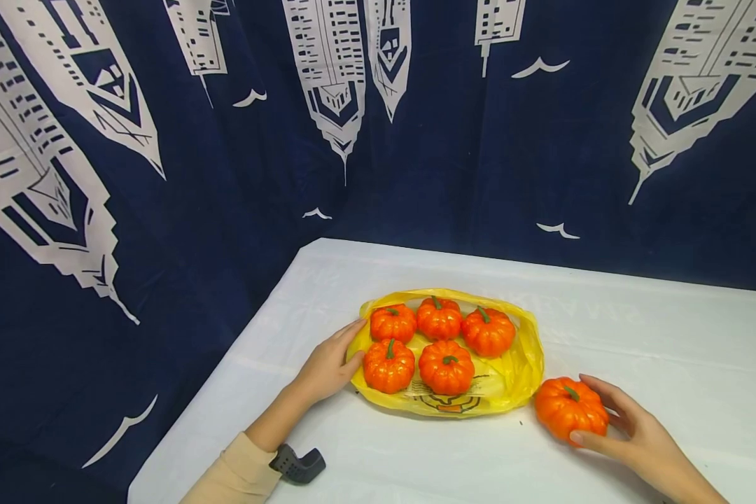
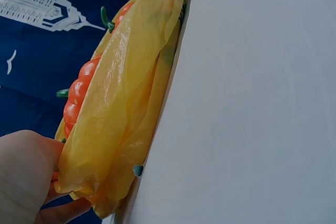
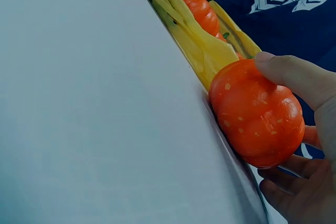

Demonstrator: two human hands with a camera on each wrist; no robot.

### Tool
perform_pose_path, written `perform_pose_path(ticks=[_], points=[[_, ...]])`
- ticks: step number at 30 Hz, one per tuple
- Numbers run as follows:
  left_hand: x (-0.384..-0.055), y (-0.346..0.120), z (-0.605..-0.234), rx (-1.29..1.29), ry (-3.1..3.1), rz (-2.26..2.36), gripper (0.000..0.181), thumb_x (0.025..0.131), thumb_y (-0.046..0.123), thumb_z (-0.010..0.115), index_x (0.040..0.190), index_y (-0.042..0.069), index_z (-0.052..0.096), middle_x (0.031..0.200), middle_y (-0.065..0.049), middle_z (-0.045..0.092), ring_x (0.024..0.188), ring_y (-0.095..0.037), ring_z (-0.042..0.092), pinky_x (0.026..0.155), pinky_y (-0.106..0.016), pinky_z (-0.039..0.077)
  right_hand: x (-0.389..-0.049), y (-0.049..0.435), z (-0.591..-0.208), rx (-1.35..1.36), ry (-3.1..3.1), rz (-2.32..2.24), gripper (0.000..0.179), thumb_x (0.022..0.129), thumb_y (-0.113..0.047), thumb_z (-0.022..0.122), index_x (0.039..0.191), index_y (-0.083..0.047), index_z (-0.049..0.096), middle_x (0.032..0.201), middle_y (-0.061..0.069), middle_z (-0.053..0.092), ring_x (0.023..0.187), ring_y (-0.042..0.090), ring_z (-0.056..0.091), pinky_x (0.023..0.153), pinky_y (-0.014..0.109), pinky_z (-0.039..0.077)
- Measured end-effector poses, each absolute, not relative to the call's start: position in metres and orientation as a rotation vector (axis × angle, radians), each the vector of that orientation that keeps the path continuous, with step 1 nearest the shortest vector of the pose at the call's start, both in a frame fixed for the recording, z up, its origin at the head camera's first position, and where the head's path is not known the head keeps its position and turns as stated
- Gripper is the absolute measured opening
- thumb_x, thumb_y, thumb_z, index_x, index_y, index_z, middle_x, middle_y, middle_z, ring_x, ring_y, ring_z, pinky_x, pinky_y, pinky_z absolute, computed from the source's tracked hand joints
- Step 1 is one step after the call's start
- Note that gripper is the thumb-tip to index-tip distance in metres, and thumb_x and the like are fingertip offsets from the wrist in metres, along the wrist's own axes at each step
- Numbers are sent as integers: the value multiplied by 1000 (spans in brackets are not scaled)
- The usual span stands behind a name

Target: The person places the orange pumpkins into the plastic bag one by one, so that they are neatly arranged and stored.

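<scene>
A yellow plastic bag (image 1: 526, 378) lies spread open on the table, its rim raised around several small orange pumpkins (image 1: 447, 367) with green stems. At the bag's left end my left hand (image 1: 330, 360) holds the rim between thumb and fingers; in the left wrist view part of the fingers is hidden behind the yellow film. Just right of the bag, another orange pumpkin (image 1: 563, 409) rests on the table close to the rim. My right hand (image 1: 633, 430) grips it from the right, thumb on the near side, fingers around the far side. Pale flecks dot this pumpkin (image 3: 257, 116) in the right wrist view.
A white cloth covers the table (image 1: 416, 462), whose left edge runs diagonally. Behind it hangs a dark blue curtain (image 1: 447, 189) with white building and bird prints. A black band (image 1: 299, 465) sits at my left wrist, beside the beige sleeve (image 1: 239, 472).
</scene>
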State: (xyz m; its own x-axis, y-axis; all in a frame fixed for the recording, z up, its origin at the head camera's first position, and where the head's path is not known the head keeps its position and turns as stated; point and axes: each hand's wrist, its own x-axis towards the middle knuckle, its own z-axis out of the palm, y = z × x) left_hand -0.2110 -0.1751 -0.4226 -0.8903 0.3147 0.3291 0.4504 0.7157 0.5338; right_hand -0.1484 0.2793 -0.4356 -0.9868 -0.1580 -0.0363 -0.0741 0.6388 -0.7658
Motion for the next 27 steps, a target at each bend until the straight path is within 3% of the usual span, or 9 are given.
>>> perform_pose_path(ticks=[5, 9, 16, 18, 20, 21, 25, 27], points=[[-212, -175, -423, -614, -2710, -920, 56, 94, 13, 59, 146, 0, 42, 147, -18, 45, 135, -33, 42, 110, -47, 34, -148, 280, -436, -209, 2815, -1206, 84, 86, -32, 75, 152, -8, 29, 149, 26, 34, 123, 44, 46, 90, 45, 49], [-213, -175, -421, -613, -2707, -916, 56, 94, 14, 59, 145, 0, 42, 147, -18, 45, 135, -33, 42, 111, -47, 34, -149, 281, -434, -229, 2839, -1194, 82, 87, -30, 75, 151, -6, 30, 147, 28, 37, 123, 45, 47, 87, 39, 52], [-212, -175, -421, -607, -2704, -927, 56, 94, 14, 58, 146, 1, 42, 147, -18, 44, 135, -33, 41, 111, -47, 34, -150, 281, -432, -231, 2820, -1256, 80, 89, -30, 73, 151, -4, 29, 147, 30, 36, 122, 51, 43, 88, 69, 41], [-211, -176, -421, -605, -2707, -935, 56, 94, 14, 58, 146, 1, 42, 147, -17, 44, 135, -33, 41, 111, -47, 34, -149, 282, -432, -213, 2824, -1243, 80, 88, -32, 73, 151, -5, 30, 147, 29, 36, 123, 31, 51, 93, 54, 47], [-210, -176, -421, -607, -2709, -941, 56, 94, 14, 58, 146, 0, 42, 147, -18, 44, 135, -33, 41, 111, -47, 34, -149, 283, -433, -197, 2832, -1225, 80, 88, -34, 73, 151, -7, 31, 148, 26, 37, 117, 8, 52, 90, 34, 50], [-210, -176, -422, -608, -2709, -937, 56, 94, 13, 58, 146, 0, 42, 147, -18, 44, 135, -33, 41, 111, -47, 34, -149, 284, -433, -192, 2838, -1218, 81, 88, -35, 73, 151, -8, 32, 147, 25, 38, 112, -2, 50, 88, 32, 51], [-211, -175, -422, -616, -2705, -925, 56, 94, 13, 58, 146, 1, 42, 147, -17, 44, 135, -33, 42, 111, -47, 34, -150, 287, -435, -186, 2847, -1251, 80, 88, -35, 73, 152, -12, 32, 146, 22, 40, 107, -13, 45, 84, 22, 50], [-211, -175, -422, -618, -2704, -921, 56, 94, 13, 58, 146, 1, 42, 147, -17, 44, 135, -33, 42, 111, -47, 34, -150, 289, -436, -197, 2842, -1311, 78, 88, -31, 74, 151, -12, 33, 143, 11, 45, 107, -15, 45, 84, 19, 50]])
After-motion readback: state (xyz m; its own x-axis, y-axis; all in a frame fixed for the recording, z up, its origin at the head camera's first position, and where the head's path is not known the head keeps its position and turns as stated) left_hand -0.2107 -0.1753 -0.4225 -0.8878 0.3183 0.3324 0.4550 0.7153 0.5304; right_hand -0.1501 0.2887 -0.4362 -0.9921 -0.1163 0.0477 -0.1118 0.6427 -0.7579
